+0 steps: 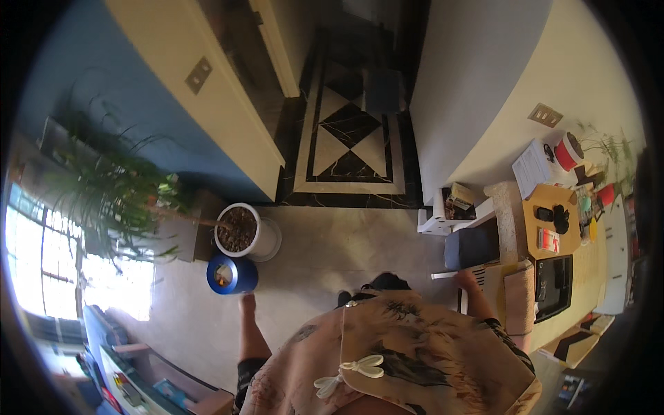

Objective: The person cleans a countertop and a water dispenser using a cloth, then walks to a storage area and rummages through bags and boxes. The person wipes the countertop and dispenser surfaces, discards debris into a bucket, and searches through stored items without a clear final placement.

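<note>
Head view: left hand [247,303] beside one blue bin [250,276], right hand [467,280] near one dark seat [472,248], both hands' fingers unclear.

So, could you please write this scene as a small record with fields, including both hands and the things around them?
Left hand: just beside the blue bin; contact unclear
Right hand: near the white bar and the blue-grey seat; grip unclear
Blue bin: open, with something inside, next to the white pot
Green plant: grows from the white pot, spreading leftward
Floor ahead: black-and-white tiles
Right side: wooden board with dark objects on it
</note>
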The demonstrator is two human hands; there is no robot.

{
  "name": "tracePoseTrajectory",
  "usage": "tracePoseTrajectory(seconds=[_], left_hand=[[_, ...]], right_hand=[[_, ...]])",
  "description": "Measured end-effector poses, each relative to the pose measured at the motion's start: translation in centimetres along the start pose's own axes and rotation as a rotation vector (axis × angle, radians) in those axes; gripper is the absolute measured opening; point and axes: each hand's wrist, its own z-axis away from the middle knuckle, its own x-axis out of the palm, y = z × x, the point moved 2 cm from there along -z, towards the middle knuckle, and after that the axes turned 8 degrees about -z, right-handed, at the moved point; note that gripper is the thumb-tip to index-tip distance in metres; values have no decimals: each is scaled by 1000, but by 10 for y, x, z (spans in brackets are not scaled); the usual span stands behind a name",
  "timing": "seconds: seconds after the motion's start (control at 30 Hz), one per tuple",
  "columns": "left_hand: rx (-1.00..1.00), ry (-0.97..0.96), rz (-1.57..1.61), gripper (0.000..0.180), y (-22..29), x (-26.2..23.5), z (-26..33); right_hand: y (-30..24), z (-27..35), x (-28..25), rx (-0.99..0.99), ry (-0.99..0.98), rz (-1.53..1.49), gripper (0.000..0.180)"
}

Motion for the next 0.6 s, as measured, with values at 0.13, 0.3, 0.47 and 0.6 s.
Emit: tracePoseTrajectory(seconds=[0.13, 0.3, 0.47, 0.6], left_hand=[[-161, 302, 1068, 25, -31, -86, -244], [-162, 87, 709, 46, 45, -126, -383], [-73, -352, 791, 45, 119, -110, -366], [-155, -592, 874, 44, 134, -105, -370]], right_hand=[[42, 37, 6, 461, -86, -66, 41], [-45, -22, -12, 131, -451, 102, 32], [-141, -222, -126, -134, -531, 168, 26], [-209, -424, -262, -395, -345, 306, 30]])
